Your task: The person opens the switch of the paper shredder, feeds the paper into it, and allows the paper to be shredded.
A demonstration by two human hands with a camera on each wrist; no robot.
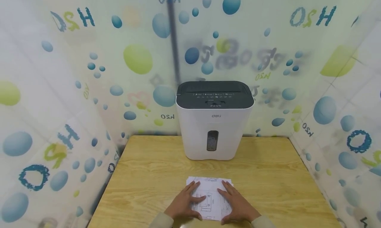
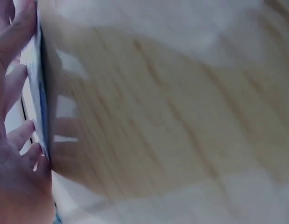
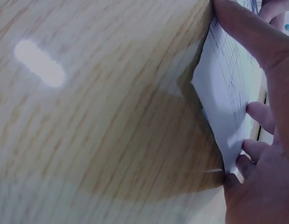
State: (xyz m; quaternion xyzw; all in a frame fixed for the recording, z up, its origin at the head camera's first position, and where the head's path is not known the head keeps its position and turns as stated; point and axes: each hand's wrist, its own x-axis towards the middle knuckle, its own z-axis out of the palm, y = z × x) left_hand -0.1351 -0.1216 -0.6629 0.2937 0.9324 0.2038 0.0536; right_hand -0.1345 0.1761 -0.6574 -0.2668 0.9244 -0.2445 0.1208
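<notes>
A small stack of white paper sheets (image 1: 205,186), printed with line drawings, lies on the wooden table near its front edge in the head view. My left hand (image 1: 185,202) rests on the stack's left side with fingers spread. From the opposite side, my right hand (image 1: 239,204) rests on the right part, its fingers also spread. The right wrist view shows the printed sheets (image 3: 223,84) with their near edge slightly uneven, and the right thumb (image 3: 247,25) and fingertips touching them. In the left wrist view, the left hand (image 2: 18,182) lies along the stack's edge.
A white paper shredder (image 1: 194,132) with a dark top and a small front window stands at the back of the wooden table (image 1: 143,178). Patterned curtain-like walls (image 1: 137,59) enclose the table at the back and both sides.
</notes>
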